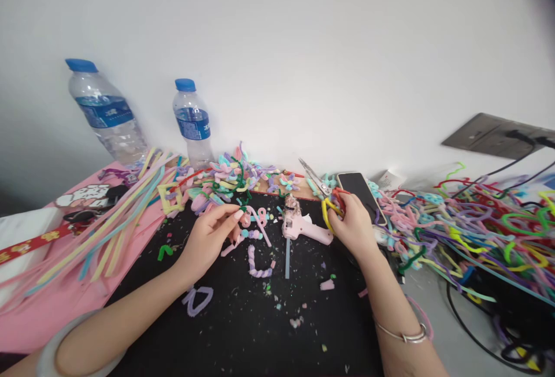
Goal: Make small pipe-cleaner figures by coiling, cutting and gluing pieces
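Note:
My left hand [214, 231] is closed in a pinch over the black mat, at a small pipe cleaner piece with green and pink parts. A straight pink pipe cleaner [260, 228] slants away from its fingertips. My right hand [353, 221] grips scissors [317, 179] by their yellow and red handles. Their blades are slightly apart and point toward the wall. Between the hands lies a pink glue gun [306, 229], with a translucent glue stick [287, 258] at its back end. A twisted purple-and-white pipe cleaner piece [255, 267] rests nearby, and a purple loop [199, 300] lies nearer me.
Two water bottles [104, 111] stand against the wall. Long pastel pipe cleaners [117, 221] spread over a pink surface at left. Finished pieces [234, 177] pile up behind the mat [243, 342]. A phone [359, 192], tangled pipe cleaners [477, 221] and black cables are at right.

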Demonstrator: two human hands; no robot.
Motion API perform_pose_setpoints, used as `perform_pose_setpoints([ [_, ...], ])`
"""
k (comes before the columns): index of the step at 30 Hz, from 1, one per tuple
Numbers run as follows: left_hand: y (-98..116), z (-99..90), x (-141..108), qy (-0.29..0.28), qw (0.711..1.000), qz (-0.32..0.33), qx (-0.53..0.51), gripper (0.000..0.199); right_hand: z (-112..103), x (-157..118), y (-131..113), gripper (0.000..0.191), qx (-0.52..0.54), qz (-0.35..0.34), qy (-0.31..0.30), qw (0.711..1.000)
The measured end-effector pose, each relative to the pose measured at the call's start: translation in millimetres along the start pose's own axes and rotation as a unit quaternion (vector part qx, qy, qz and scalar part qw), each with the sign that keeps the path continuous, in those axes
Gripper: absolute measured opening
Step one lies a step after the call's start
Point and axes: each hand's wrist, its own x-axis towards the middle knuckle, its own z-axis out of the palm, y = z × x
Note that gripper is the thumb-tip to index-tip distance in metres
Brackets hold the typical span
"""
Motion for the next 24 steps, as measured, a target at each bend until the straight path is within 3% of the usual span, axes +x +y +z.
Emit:
perform_pose_setpoints([
  [4, 1, -3.1, 3, 0.033, 0.999, 0.005, 0.022, 0.021, 4, 4, 20, 0.035, -0.007, 0.044, 0.016, 0.999],
  [8, 2, -5.3, 6, 0.039, 0.999, -0.005, 0.032, 0.021, 12, 2, 23, 0.036, 0.013, 0.080, 0.011, 0.997],
  [19, -5, -10.9, 10, 0.016, 0.988, -0.015, 0.155, 0.024, 33, 5, 21, 0.046, 0.021, -0.016, -0.040, 0.999],
  [24, -5, -11.7, 10, -0.004, 0.982, -0.001, 0.188, 0.022, 20, 1, 8, 0.034, 0.044, -0.063, -0.014, 0.997],
])
